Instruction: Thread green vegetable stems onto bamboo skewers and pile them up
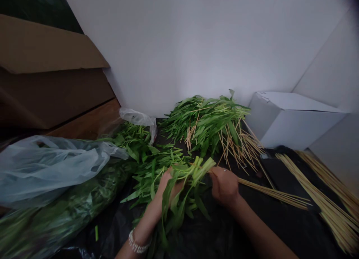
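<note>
My left hand is closed around a bunch of leafy green vegetables, its pale cut stem ends pointing right and its leaves drooping over my wrist. Just right of those stem ends, my right hand is wrapped round several thin wooden skewers. Their long ends stick out to the right, and their other ends meet the stems, where I cannot tell whether they go in. Loose greens lie behind and left of my left hand. Farther back is a pile of skewered greens with skewer ends fanning out.
Clear plastic bags of greens fill the left side, below a cardboard box. A white box stands at the back right. Bundles of skewers lie at the right. A white wall closes off the back.
</note>
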`<state>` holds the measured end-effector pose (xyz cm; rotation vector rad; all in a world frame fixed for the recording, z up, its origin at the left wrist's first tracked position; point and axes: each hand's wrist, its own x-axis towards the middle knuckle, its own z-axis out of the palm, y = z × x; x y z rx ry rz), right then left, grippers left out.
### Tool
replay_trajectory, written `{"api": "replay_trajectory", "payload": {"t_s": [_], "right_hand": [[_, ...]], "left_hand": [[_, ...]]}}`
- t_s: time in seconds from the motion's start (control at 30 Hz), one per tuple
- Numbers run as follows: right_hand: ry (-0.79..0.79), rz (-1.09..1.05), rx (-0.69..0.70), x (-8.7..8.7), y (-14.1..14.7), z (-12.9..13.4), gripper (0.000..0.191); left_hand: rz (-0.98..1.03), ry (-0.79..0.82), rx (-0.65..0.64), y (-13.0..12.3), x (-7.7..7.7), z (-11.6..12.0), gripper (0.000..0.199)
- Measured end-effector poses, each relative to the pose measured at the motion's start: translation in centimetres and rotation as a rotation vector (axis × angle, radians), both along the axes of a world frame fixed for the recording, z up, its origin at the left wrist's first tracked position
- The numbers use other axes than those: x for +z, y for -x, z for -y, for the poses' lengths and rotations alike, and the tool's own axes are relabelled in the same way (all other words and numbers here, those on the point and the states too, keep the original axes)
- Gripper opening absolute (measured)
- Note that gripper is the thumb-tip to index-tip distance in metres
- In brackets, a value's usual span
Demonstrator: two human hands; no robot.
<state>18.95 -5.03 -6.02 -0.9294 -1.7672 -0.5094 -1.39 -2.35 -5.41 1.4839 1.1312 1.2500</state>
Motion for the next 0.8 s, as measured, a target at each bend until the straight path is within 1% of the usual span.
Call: {"api": "replay_trajectory", "payload": {"t_s": [0.03,0.1,0.17,0.2,0.27,0.33,0.4,0.5,0.57,0.7,0.8], "right_hand": [[0.008,0.001,-0.007,-0.1,0.0,0.0,0.02],[0.019,0.008,-0.024,-0.2,0.0,0.0,0.02],[0.025,0.013,-0.035,-0.4,0.0,0.0,0.019],[0.025,0.012,-0.036,-0.4,0.0,0.0,0.019],[0.008,0.005,-0.028,-0.4,0.1,0.0,0.019],[-0.028,0.0,-0.008,-0.5,0.1,0.1,0.021],[-0.043,0.012,0.015,-0.5,0.1,0.0,0.022],[0.02,0.094,0.037,-0.8,0.1,-0.1,0.023],[0.058,0.158,0.033,-1.0,0.3,-0.3,0.024],[0.117,0.22,-0.001,-1.3,0.7,-0.5,0.028],[0.178,0.246,-0.036,-1.5,1.0,-0.6,0.031]], "left_hand": [[-0.023,-0.023,0.013,0.2,0.1,-0.4,0.016],[0.006,-0.056,0.074,0.8,0.4,-1.2,0.029],[0.149,-0.05,0.178,1.5,0.7,-1.9,0.043],[0.233,-0.033,0.227,1.8,0.9,-2.2,0.046],[0.405,0.019,0.311,2.4,1.2,-2.6,0.044],[0.566,0.086,0.339,2.7,1.4,-2.7,0.042],[0.692,0.123,0.331,2.8,1.6,-2.6,0.043],[0.768,0.129,0.309,2.6,2.1,-2.4,0.042],[0.75,0.162,0.256,2.3,2.4,-2.0,0.044],[0.615,0.272,0.122,1.7,2.7,-1.2,0.045],[0.585,0.308,0.112,1.3,2.4,-0.6,0.044]]}}
